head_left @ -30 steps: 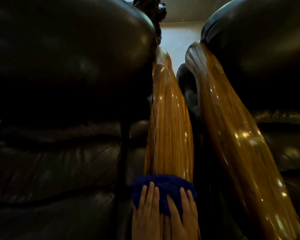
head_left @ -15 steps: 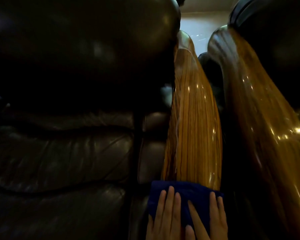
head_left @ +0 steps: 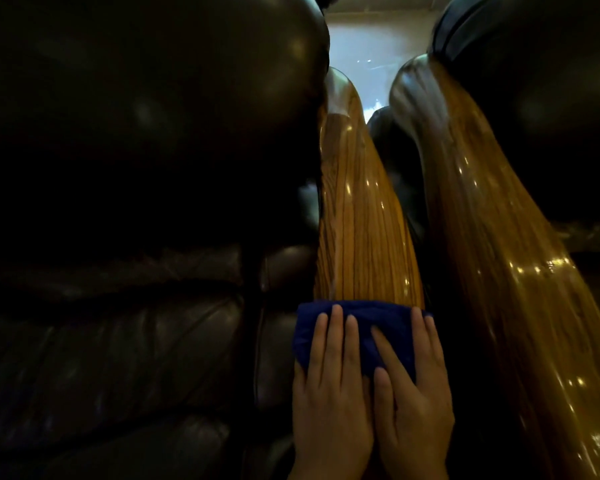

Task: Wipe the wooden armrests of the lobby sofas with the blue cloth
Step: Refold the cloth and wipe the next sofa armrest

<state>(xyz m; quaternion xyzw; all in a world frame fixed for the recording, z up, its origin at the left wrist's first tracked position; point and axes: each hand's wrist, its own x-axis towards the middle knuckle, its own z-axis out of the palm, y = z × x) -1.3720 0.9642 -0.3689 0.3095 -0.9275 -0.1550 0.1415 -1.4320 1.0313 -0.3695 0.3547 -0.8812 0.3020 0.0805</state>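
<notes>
Both hands lie flat, palms down and side by side, on the blue cloth, which is draped across the near end of the wooden armrest of the left-hand dark leather sofa. The left hand has its fingers spread forward over the cloth, and the right hand is beside it, thumb angled inward; neither grip pinches the fabric, each only presses it against the wood. A second wooden armrest, belonging to the neighbouring sofa, runs just beside the first across a narrow dark gap and appears not to be under the cloth at all. The risk from here seems to lie in that flat-handed hold: since nothing clamps the cloth, a push up the rounded, glossy armrest could let the hands slide over the fabric, bunching it or letting it drop off the edge into the gap between the sofas. The curved sides of the armrest may also go unwiped if pressure stays only on the crown, and the dim light makes missed streaks hard to spot.
</notes>
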